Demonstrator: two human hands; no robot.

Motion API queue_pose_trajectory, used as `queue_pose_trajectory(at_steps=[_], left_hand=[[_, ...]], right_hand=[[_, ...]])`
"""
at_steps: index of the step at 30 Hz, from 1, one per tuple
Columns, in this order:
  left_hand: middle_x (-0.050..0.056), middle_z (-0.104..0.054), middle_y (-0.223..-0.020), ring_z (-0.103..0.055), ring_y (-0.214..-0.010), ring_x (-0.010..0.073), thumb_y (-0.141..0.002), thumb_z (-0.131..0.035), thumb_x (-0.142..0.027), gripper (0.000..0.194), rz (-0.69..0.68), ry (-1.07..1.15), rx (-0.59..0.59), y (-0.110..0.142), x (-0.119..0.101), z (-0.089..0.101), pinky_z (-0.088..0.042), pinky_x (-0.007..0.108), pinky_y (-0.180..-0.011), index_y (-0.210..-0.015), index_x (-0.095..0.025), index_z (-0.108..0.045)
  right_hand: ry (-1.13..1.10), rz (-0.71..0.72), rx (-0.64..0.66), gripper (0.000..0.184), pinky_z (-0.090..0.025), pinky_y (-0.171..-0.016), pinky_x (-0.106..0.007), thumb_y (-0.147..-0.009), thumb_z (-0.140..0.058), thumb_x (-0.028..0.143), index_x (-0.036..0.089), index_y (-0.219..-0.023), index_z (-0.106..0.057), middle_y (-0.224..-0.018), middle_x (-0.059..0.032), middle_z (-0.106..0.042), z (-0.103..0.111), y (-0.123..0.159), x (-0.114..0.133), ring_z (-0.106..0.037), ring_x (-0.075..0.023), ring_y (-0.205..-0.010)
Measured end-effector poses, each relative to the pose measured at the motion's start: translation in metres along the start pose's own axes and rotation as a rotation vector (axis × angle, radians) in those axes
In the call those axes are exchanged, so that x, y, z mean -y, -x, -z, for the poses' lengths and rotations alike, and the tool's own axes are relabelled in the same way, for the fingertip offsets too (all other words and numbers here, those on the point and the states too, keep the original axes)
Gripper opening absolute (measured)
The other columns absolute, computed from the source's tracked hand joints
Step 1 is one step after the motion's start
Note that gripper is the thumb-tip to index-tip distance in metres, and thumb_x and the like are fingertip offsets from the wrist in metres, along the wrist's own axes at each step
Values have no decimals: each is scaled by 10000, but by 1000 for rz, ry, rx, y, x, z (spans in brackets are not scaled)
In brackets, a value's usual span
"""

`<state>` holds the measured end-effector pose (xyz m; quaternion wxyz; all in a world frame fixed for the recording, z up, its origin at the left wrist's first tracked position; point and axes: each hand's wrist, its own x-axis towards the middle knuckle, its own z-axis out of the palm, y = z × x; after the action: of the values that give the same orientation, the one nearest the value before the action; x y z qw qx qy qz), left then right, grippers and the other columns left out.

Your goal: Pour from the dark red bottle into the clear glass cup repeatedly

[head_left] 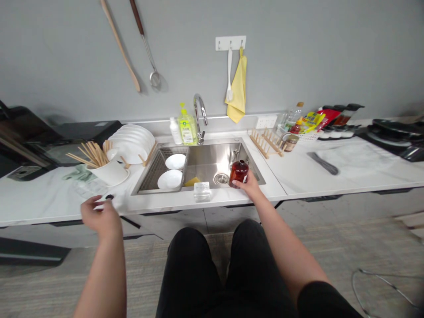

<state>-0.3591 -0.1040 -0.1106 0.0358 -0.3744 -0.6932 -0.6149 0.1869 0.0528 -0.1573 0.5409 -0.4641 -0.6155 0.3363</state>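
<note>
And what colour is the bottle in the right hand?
The bottle is dark reddish-brown, seen in the head view, the only one.

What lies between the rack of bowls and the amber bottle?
Head view: the yellow sponge or cloth, the drain and, nearer the camera, a clear block.

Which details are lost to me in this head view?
All in the head view:
Brown bottle: label unreadable, lower side partly covered by the right hand.
Black thing by the left hand: too small to identify.
Black appliance: cut off by the left edge.
</note>
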Motion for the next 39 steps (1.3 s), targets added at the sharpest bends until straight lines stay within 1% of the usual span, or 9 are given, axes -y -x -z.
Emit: queue_pose_trajectory(at_steps=[1,3,6,9,12,17,24,33,39], left_hand=[[31,-658,-1079,-655,-960,245,-867,-753,-339,361,-62,-26,0,18,-14,-12,-483,338,-777,-1173,-235,-592],[117,-704,-1377,-713,-1231,333,-857,-841,-428,592,-191,46,333,54,-42,-44,-574,452,-988,-1362,-235,-601],[190,-581,-1681,-591,-1554,400,-850,-890,-488,896,-253,161,786,97,-75,-91,-533,564,-1225,-1611,-255,-478],[209,-507,-1763,-498,-1654,413,-833,-922,-499,1015,-238,194,956,119,-90,-124,-431,603,-1346,-1685,-248,-432],[215,-548,-1728,-526,-1631,416,-790,-963,-460,1062,-232,188,1057,125,-92,-141,-387,603,-1378,-1689,-228,-448],[206,-656,-1608,-669,-1481,381,-779,-956,-364,1016,-194,140,1080,128,-88,-153,-472,586,-1314,-1653,-196,-466],[152,-793,-1388,-767,-1309,377,-746,-1019,-440,831,-130,188,1069,126,-81,-156,-593,573,-1187,-1446,-209,-636],[110,-820,-1284,-798,-1213,335,-671,-1079,-424,862,19,396,995,120,-72,-167,-632,538,-1139,-1393,-231,-650],[94,-800,-1269,-780,-1199,304,-624,-1107,-416,892,26,550,963,98,-72,-190,-633,503,-1125,-1354,-232,-629]], right_hand=[[7,5,4,1042,-514,-1245,-644,-673,-1003,677,188,-1521,-646,-1398,-168,-770,0,0,0,-725,-403,-1286],[19,20,18,1033,-524,-1240,-641,-687,-1002,679,200,-1530,-647,-1404,-165,-769,0,1,0,-724,-405,-1296],[33,28,32,1022,-537,-1228,-642,-702,-994,681,204,-1535,-643,-1405,-166,-770,1,1,-1,-726,-408,-1296],[30,11,41,1032,-520,-1245,-648,-700,-989,686,200,-1537,-631,-1410,-164,-772,3,0,-3,-724,-406,-1309],[17,6,55,1037,-489,-1273,-645,-693,-997,676,201,-1535,-624,-1449,-166,-763,4,-2,-5,-711,-406,-1351],[-7,2,70,1030,-498,-1264,-624,-690,-997,664,191,-1528,-630,-1436,-178,-766,4,-2,-3,-718,-403,-1343],[24,-7,76,1047,-488,-1271,-645,-684,-999,649,182,-1545,-629,-1440,-187,-765,3,-1,-1,-710,-426,-1358],[-5,10,80,1028,-492,-1271,-656,-693,-1019,638,220,-1555,-646,-1434,-163,-774,4,-3,-5,-709,-435,-1362],[-8,1,78,1044,-486,-1278,-662,-704,-1020,639,224,-1576,-624,-1463,-163,-765,4,-3,-10,-701,-435,-1380]])
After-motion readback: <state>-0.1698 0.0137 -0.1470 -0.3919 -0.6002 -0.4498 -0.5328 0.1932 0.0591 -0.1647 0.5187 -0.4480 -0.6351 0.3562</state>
